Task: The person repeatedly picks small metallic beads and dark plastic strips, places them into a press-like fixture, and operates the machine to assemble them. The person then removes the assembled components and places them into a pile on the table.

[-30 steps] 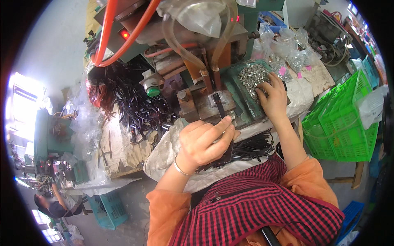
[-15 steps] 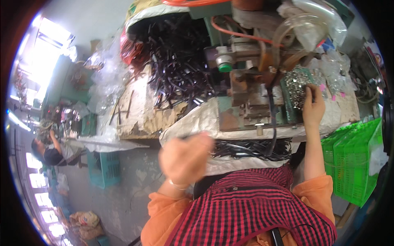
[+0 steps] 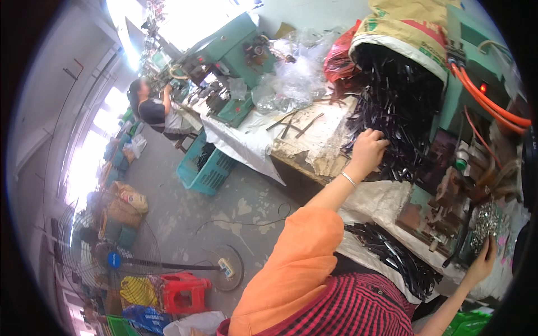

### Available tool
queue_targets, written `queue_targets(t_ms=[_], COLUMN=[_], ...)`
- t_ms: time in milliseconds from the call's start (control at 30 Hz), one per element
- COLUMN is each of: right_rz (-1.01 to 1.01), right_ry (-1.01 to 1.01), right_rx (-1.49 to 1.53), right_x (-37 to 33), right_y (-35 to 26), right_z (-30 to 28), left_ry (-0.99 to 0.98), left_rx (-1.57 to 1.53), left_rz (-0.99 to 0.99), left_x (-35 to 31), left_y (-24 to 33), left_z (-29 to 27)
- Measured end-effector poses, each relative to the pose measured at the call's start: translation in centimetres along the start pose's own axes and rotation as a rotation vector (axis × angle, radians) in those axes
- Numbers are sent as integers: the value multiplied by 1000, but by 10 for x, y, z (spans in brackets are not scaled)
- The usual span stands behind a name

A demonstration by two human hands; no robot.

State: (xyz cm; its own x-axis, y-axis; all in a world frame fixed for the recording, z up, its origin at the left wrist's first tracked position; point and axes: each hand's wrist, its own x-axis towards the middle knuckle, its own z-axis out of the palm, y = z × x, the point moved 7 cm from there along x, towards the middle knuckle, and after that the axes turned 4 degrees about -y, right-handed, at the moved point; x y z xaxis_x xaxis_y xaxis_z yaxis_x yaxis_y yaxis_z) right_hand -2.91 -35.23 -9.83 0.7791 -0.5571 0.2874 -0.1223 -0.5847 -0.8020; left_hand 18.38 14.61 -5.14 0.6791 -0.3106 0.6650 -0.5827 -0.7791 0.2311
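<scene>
Across the worktable (image 3: 329, 137), our left hand (image 3: 367, 152) and right hand (image 3: 480, 266) are curving, grips unclear; tangled black strips (image 3: 400, 95) could snag.

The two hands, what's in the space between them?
In the head view, part of the black strip heap, a pale sheet and the machine, with a single dark strip at its front, lie between the left hand and right hand.

worn workbench (image 3: 329, 127) | black strip heap (image 3: 406, 127) | clear plastic bags (image 3: 297, 78) | red bag (image 3: 339, 57)
</scene>
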Motion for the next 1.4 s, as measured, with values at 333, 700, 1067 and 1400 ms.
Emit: queue_targets(t_ms=[333,700,1067,1400], right_rz=[-101,-11,-12,89], right_ry=[-148,-38,-240,-160], right_rx=[212,763,820,-583], right_x=[1,-7,-22,-23], right_y=[-122,-149,-188,-32], right_z=[21,75,60,-16], left_ry=[-45,132,295,246], left_rx=[-1041,-904,-944,-505], left_rz=[-403,-224,279,698], left_x=[21,24,81,4], left_y=[36,113,202,250], left_z=[-27,-60,-114,-61])
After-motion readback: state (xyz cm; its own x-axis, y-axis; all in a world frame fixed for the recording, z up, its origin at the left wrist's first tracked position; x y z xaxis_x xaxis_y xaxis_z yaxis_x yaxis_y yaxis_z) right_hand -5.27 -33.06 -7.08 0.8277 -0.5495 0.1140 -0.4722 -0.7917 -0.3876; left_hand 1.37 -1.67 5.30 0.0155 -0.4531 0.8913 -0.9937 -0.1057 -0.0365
